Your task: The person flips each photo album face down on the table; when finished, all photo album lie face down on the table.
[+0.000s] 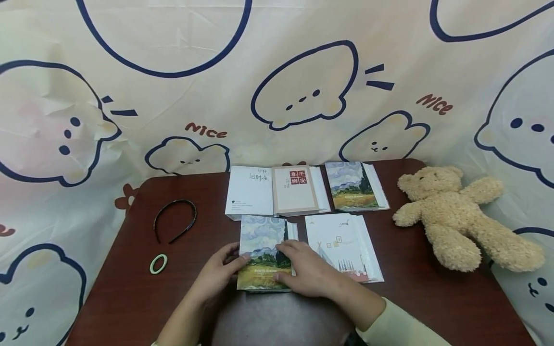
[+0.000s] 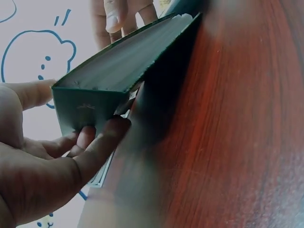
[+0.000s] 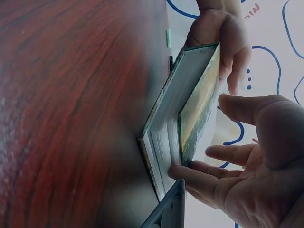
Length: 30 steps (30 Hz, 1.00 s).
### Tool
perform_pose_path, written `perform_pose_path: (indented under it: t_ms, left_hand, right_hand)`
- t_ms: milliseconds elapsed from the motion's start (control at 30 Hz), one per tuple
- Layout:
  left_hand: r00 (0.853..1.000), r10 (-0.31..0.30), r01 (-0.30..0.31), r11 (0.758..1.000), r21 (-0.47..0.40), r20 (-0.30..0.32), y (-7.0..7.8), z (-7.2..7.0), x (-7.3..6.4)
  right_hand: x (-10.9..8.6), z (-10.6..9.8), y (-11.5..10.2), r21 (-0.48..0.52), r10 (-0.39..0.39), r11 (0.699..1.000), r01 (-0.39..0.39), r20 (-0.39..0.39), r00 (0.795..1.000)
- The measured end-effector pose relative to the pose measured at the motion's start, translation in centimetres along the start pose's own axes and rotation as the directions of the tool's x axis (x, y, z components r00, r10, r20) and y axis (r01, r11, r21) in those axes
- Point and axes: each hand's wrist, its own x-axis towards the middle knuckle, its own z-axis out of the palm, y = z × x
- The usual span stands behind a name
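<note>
A photo album (image 1: pixel 264 259) with a painted landscape cover is near the table's front edge, at the front of the group of albums. My left hand (image 1: pixel 220 271) grips its dark green spine (image 2: pixel 90 108), thumb at the cover side and other fingers along the lower side. On the opposite side, my right hand (image 1: pixel 309 269) rests with its thumb and fingers spread over the cover. In the right wrist view, a fingertip of the right hand (image 3: pixel 256 166) touches the album beside its white page edges (image 3: pixel 164 128).
Behind lie a white album (image 1: pixel 248 192), a beige-covered album (image 1: pixel 295 190) and another landscape album (image 1: pixel 351 186). A white illustrated album (image 1: pixel 333 240) is right of the hands. A teddy bear (image 1: pixel 454 211) lies far right; a black headband (image 1: pixel 175 204) and green ring (image 1: pixel 158 264) lie left.
</note>
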Motion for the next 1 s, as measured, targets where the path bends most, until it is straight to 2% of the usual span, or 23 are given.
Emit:
perform_pose_path:
  t_ms: [167,400,633,767,1000]
  left_hand:
    - [0.999,0.030,-0.030,0.999,-0.029,-0.017,0.3,-0.3,-0.5]
    - [0.995,0.092,-0.093,0.995,-0.019,-0.027,0.9,-0.3,-1.0]
    - [0.993,0.114,-0.115,0.993,-0.032,-0.035,1.5,-0.1,-1.2]
    - [0.993,0.111,-0.113,0.992,-0.051,-0.031,1.8,-0.1,-1.4]
    - [0.993,0.116,-0.116,0.992,-0.053,-0.019,2.5,0.1,-1.7]
  right_hand:
    - [0.3,-0.3,0.3,0.066,-0.033,0.997,0.032,0.016,0.999]
    - [0.5,-0.5,0.3,0.134,-0.056,0.990,0.053,0.015,0.998]
    - [0.7,-0.4,0.3,0.196,-0.037,0.980,0.033,0.015,0.999]
    - [0.7,-0.5,0.2,0.279,-0.012,0.960,0.004,0.029,1.000]
    - [0.5,-0.7,-0.2,0.422,0.021,0.906,-0.043,0.056,0.998]
